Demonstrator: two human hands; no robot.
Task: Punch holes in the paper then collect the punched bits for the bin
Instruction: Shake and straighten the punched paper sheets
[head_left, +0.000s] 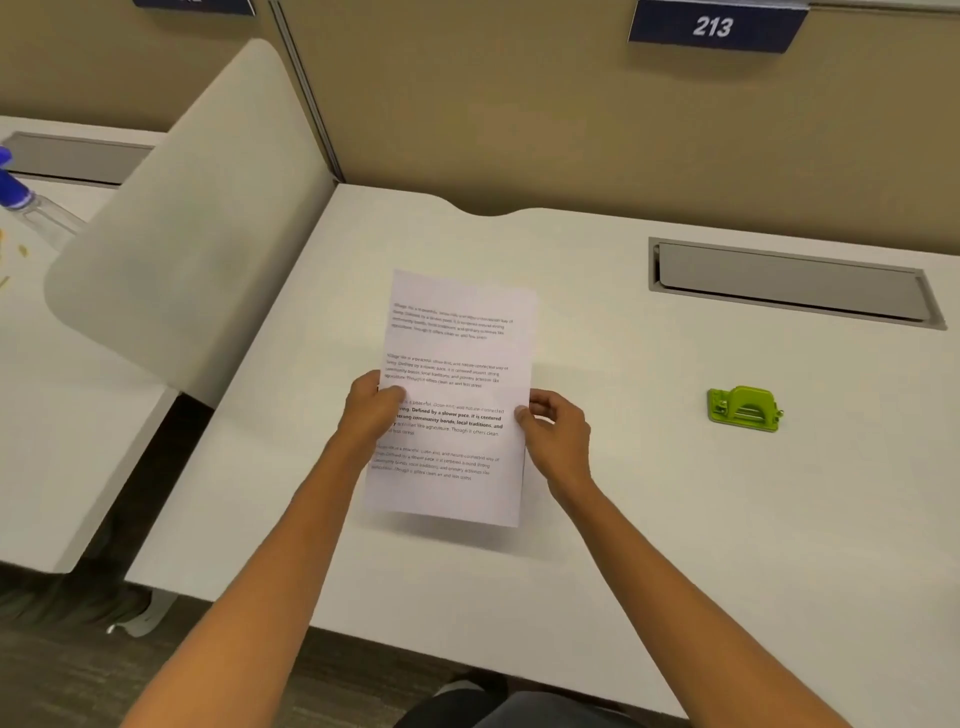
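Observation:
A white sheet of printed paper (457, 353) is held a little above the white desk (623, 519), casting a shadow under its near edge. My left hand (370, 410) pinches its left edge, thumb on top of the text. My right hand (556, 436) pinches the right edge at about the same height. A small green hole punch (744, 409) sits on the desk to the right, well apart from both hands. No punched bits show.
A grey cable-tray lid (789, 283) is set into the desk at the back right. A curved beige divider (197, 218) separates the neighbouring desk on the left, where a clear bottle with a blue cap (21, 200) lies. The beige back panel carries a sign reading 213 (714, 26).

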